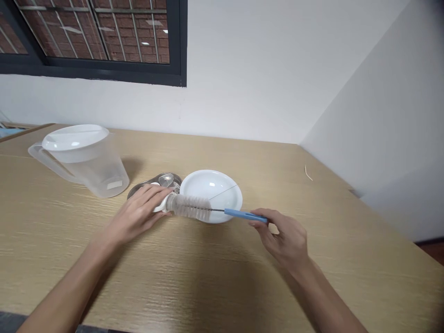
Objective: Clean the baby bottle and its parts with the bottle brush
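Note:
My right hand (282, 233) pinches the blue handle of a bottle brush (192, 206) and holds it level. The brush has white bristles on a twisted wire. Its bristle tip meets the mouth of a small white bottle (161, 204) with a clear neck; how far in it reaches I cannot tell. Around that bottle my left hand (138, 210) is closed, hiding most of it. Behind the brush stands a white bowl (210, 173), with a thin wire-like rod (229, 189) across it. A metal tray (152, 179) with clear pieces (166, 179) lies behind my left hand.
On the left of the wooden table (215, 282) is a translucent pitcher (93, 173) with a white lid. A thin pale strip (307, 173) lies at the right. A white wall (243, 78) and a barred window (104, 32) rise behind.

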{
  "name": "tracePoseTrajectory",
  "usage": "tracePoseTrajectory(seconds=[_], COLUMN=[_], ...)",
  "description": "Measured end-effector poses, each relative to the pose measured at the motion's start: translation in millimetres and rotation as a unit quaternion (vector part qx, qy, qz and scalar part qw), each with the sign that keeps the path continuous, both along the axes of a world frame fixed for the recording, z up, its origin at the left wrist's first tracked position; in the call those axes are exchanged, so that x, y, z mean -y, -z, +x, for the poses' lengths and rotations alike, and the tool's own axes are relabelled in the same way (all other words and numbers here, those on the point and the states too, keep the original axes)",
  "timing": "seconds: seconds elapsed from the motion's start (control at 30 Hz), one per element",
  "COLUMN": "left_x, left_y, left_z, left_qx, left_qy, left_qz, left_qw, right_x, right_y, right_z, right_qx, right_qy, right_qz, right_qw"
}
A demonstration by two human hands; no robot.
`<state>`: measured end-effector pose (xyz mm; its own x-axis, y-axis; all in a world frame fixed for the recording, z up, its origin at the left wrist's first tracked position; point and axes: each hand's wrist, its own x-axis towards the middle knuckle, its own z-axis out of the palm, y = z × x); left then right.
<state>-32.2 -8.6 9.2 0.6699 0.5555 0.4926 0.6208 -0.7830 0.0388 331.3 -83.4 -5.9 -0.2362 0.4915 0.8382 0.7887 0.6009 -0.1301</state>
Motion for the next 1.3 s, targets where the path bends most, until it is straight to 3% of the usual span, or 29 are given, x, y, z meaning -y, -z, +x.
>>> tracePoseTrajectory(seconds=[0.27,0.43,0.63,0.87,1.1,1.3], left_x=[0,0,1,3,2,2], left_y=[-0.4,-0.5,-2.6,1.9,0.8,-1.3], left_z=[-1,-3,1,3,2,1], left_qx=[-0.008,0.003,-0.004,-0.016,-0.011,0.001], left_qy=[-0.017,-0.021,-0.009,0.007,-0.007,-0.02], left_qz=[-0.005,0.001,-0.008,-0.004,-0.001,-0.018], left_qw=[1.0,1.0,1.0,1.0,1.0,1.0], right_x=[-1,-4,-2,-2,-1,-2], right_y=[2.9,1.6,1.4,0.7,6.6,6.0], right_z=[-5,-4,2,2,-5,-7], right_qx=[-0.038,-0.029,-0.002,0.001,-0.032,-0.044], right_qy=[-0.019,-0.058,-0.015,0.012,-0.016,-0.05], right_qz=[-0.054,-0.016,0.037,-0.02,-0.08,-0.03], right_qw=[0.998,0.998,0.999,1.0,0.996,0.997])
